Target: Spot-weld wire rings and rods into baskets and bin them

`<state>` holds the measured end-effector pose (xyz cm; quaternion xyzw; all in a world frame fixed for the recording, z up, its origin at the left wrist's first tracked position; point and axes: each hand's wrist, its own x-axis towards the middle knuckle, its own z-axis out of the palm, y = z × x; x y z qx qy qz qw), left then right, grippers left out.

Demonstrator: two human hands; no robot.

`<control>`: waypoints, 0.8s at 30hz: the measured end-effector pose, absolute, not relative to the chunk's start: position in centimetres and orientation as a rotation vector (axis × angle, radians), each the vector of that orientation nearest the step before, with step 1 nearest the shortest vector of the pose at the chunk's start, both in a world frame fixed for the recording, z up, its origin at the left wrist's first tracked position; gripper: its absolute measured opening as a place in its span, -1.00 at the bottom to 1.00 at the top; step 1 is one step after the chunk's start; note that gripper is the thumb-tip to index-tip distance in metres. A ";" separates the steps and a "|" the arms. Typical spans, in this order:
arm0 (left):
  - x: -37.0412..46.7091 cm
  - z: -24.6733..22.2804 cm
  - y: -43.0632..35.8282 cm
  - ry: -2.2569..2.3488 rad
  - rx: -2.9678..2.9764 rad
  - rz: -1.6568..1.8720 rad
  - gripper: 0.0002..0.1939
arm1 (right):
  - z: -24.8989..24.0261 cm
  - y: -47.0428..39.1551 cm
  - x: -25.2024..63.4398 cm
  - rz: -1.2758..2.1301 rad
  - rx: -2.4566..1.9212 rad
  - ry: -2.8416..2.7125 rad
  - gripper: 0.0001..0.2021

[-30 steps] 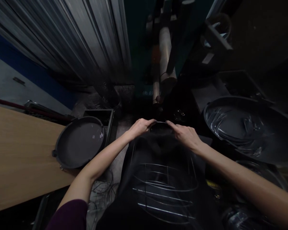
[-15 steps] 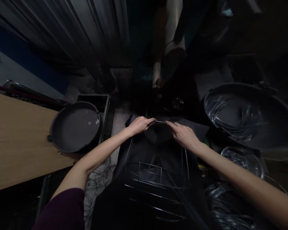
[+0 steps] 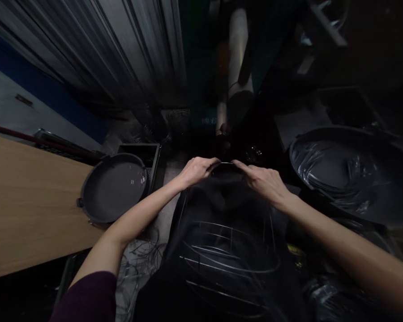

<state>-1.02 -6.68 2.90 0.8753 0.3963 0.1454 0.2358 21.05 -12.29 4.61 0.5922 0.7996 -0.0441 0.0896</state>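
A thin metal wire frame (image 3: pixel 231 236) with curved rungs and a rounded base rests over dark cloth on my lap. Its narrow top wire (image 3: pixel 226 163) arches between my two hands. My left hand (image 3: pixel 197 171) is closed on the left part of that wire, thumb and fingers pinched together. Opposite it, my right hand (image 3: pixel 262 180) grips the right part, with its index finger stretched along the wire. Only a short piece of the wire shows between the fingertips. Blur and dim light make the lower rungs hard to separate from the dark cloth (image 3: pixel 218 197).
At left a round dark tub (image 3: pixel 116 188) with a few small metal pieces stands by a wooden board (image 3: pixel 30 201). At right a larger dark tub (image 3: pixel 339 165) holds wire rings. Loose wires (image 3: pixel 137 268) lie on the floor. A machine with a pale cylinder (image 3: pixel 238 49) stands ahead.
The camera view has shifted a little, so the surroundings sit slightly lower and to the right. Both hands stay on the top wire, and the wire frame has tilted slightly.
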 end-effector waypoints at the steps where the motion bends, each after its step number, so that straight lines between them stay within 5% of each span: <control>1: -1.0 3.8 -5.9 1.139 2.417 0.408 -0.69 | 5.2 -11.4 20.9 -0.083 1.793 2.381 -0.47; 24: -0.3 7.6 -0.2 1.311 2.683 0.246 -0.69 | 7.4 -4.8 21.0 -0.044 1.975 2.469 -0.64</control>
